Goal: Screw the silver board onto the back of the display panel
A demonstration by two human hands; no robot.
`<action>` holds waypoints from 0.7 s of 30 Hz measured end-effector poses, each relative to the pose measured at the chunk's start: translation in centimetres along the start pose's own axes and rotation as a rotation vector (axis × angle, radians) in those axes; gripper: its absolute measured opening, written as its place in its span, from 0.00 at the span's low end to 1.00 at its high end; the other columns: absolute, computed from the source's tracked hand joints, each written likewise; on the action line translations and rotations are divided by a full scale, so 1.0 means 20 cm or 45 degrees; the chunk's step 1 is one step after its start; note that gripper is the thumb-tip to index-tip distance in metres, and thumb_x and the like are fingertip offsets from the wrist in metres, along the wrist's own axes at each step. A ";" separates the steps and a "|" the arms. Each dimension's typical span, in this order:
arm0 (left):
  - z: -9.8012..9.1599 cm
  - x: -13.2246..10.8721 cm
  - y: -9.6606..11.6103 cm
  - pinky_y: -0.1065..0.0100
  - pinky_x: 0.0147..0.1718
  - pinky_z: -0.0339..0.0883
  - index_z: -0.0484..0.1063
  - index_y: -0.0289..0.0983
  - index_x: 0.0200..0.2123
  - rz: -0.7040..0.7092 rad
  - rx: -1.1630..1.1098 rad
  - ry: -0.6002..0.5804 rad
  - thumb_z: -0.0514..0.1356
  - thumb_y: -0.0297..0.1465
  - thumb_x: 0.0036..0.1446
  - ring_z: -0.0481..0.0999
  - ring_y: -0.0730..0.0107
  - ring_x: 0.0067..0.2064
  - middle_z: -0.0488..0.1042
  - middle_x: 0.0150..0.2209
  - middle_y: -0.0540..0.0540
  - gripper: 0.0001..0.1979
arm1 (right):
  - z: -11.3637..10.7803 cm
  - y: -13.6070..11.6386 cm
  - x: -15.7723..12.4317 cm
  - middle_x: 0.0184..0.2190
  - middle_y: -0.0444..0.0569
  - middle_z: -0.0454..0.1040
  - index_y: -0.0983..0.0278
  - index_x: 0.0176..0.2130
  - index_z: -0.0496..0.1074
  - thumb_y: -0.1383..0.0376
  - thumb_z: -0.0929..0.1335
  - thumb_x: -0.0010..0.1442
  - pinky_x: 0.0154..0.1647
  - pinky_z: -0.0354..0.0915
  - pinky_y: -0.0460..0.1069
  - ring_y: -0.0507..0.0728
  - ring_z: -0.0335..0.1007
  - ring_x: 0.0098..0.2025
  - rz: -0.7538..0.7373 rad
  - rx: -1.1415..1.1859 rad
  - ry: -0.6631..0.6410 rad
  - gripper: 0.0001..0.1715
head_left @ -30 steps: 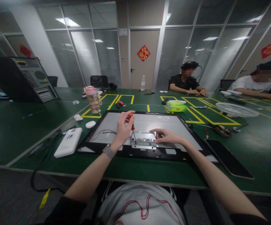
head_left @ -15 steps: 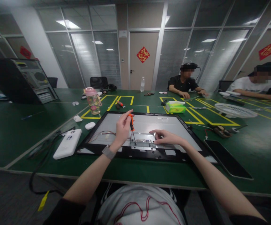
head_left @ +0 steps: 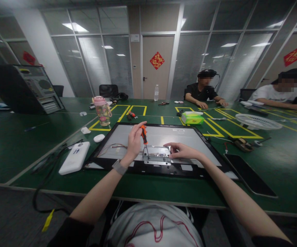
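My left hand (head_left: 135,141) is closed around the orange and black handle of a screwdriver (head_left: 144,134). The shaft slants down, and its tip meets the left part of a metal bracket (head_left: 156,163) that carries a small circuit board. My right hand (head_left: 180,151) grips the bracket's right side, thumb and index finger apart along its edge; some fingers are hidden underneath. Bracket and board lie on the grey back of a flat display panel (head_left: 161,135) with a black frame. Thin wires (head_left: 117,145) run across the panel left of my left hand.
A white power bank (head_left: 74,158) and a black cable lie left of the panel, with a pink-lidded bottle (head_left: 102,111) behind. To the right are a dark phone (head_left: 250,175), a white fan grille (head_left: 258,121) and a green tissue pack (head_left: 192,118). Two people sit across the table.
Almost nothing differs. The screwdriver handle has turned slightly in my left hand, whose fingers have shifted a little; its tip stays at the bracket. My right hand has not moved.
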State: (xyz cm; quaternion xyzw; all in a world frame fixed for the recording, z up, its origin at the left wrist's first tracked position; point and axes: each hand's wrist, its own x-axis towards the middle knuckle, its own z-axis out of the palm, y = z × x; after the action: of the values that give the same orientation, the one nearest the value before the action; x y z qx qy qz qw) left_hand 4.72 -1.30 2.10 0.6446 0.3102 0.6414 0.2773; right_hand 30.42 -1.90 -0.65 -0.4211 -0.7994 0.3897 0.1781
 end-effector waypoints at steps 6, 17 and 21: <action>0.01 0.00 0.00 0.70 0.33 0.69 0.68 0.38 0.52 -0.072 -0.031 -0.048 0.50 0.35 0.64 0.73 0.72 0.34 0.73 0.39 0.45 0.17 | 0.00 -0.01 0.00 0.29 0.43 0.67 0.66 0.59 0.64 0.51 0.72 0.51 0.35 0.59 0.48 0.53 0.63 0.32 0.013 -0.014 0.013 0.41; 0.01 -0.02 0.03 0.72 0.36 0.63 0.72 0.39 0.45 0.106 0.182 0.034 0.56 0.34 0.60 0.67 0.72 0.36 0.66 0.35 0.48 0.11 | 0.00 -0.01 0.00 0.29 0.43 0.67 0.65 0.60 0.64 0.51 0.72 0.51 0.36 0.60 0.49 0.53 0.63 0.32 0.010 -0.027 0.011 0.42; 0.00 -0.01 0.02 0.69 0.40 0.64 0.71 0.39 0.49 0.094 0.164 0.042 0.47 0.33 0.65 0.69 0.70 0.38 0.68 0.35 0.47 0.16 | 0.00 -0.01 0.00 0.29 0.44 0.67 0.66 0.60 0.63 0.52 0.72 0.51 0.35 0.60 0.49 0.54 0.63 0.32 0.013 -0.034 0.012 0.42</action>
State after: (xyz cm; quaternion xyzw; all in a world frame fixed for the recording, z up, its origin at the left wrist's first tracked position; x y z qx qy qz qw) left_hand 4.82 -1.77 2.26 0.6615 0.3313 0.6403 0.2063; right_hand 30.37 -1.99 -0.54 -0.4291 -0.8017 0.3779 0.1742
